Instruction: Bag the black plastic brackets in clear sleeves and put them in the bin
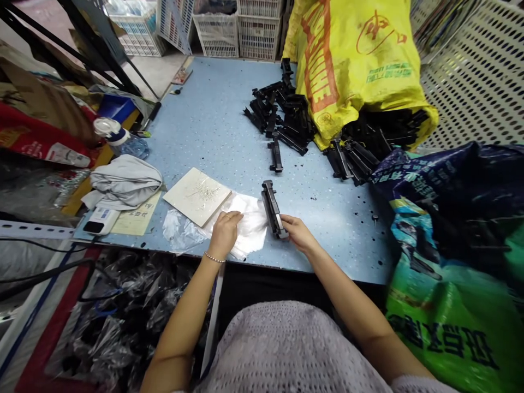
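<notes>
My right hand (298,233) grips the lower end of a long black plastic part (272,204), its fingers closed on the right side of it. The part is tilted, its far end pointing away from me. To the left, my left hand (225,232) has its fingers pressed together on the clear plastic bags (250,232), which lie in a loose stack on the blue table; how many it pinches is hidden. Beyond that hand a beige square tile (184,199) carries many tiny gold-coloured pieces (208,191), too small to name.
More black parts (292,114) are heaped at the back, spilling from a yellow sack (364,60). A grey cloth (125,180), a white device (101,220) and a bottle (133,144) sit at left. Green bags (450,322) stand at right, white crates (260,35) behind.
</notes>
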`<state>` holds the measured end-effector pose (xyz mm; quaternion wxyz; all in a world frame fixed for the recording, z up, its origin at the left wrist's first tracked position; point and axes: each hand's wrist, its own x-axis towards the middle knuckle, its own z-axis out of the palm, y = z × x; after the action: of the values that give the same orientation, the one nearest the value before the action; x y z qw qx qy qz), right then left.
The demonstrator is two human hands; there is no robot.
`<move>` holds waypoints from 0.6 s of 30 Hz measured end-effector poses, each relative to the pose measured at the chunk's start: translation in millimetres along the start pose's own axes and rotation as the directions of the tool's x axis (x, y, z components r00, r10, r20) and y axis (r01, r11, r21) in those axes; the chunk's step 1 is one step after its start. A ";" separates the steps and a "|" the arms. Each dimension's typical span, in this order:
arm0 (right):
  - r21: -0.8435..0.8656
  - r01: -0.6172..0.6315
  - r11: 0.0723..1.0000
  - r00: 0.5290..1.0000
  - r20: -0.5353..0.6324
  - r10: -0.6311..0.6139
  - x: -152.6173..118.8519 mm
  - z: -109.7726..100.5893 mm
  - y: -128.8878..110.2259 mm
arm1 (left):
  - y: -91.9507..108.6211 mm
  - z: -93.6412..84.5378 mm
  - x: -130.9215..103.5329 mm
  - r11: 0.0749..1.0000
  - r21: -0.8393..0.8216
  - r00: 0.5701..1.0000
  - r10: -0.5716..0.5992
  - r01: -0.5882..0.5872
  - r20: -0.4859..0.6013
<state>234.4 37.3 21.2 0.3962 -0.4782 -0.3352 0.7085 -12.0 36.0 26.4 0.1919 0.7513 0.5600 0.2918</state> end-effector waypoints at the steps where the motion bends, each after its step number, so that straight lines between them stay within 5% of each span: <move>1: -0.061 0.025 0.998 1.000 0.016 -0.024 -7.5 -5.2 -2.7 | -2.7 0.2 0.6 1.000 -0.015 1.000 -0.009 0.009 0.004; 6: -0.299 -0.037 0.954 0.955 0.271 0.122 -33.1 -11.0 -7.7 | 7.1 -1.0 -5.4 0.971 -0.234 0.999 -0.043 0.037 -0.023; 10: -0.124 -0.137 0.983 0.948 0.271 0.166 -18.8 3.8 7.2 | 39.2 -0.7 -29.2 0.923 -0.345 0.981 0.190 -0.168 0.032; 14: -0.112 0.050 0.992 0.980 0.198 -0.027 -10.0 30.9 15.8 | 68.9 0.1 -50.3 0.887 -0.390 0.940 0.316 -0.247 0.124; 16: -0.235 0.165 0.958 0.975 0.186 -0.123 -18.3 47.8 15.8 | 77.5 -10.8 -59.5 0.935 -0.288 0.952 0.260 -0.206 0.161; 18: -0.250 0.174 0.952 0.945 0.314 -0.090 -32.6 63.7 14.8 | 78.5 -33.4 -74.9 0.983 -0.142 0.971 0.140 -0.114 0.194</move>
<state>178.2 -4.5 42.2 0.3178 -0.3921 -0.5177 0.6908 8.2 -60.2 83.2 0.2777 0.7974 0.4679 0.2610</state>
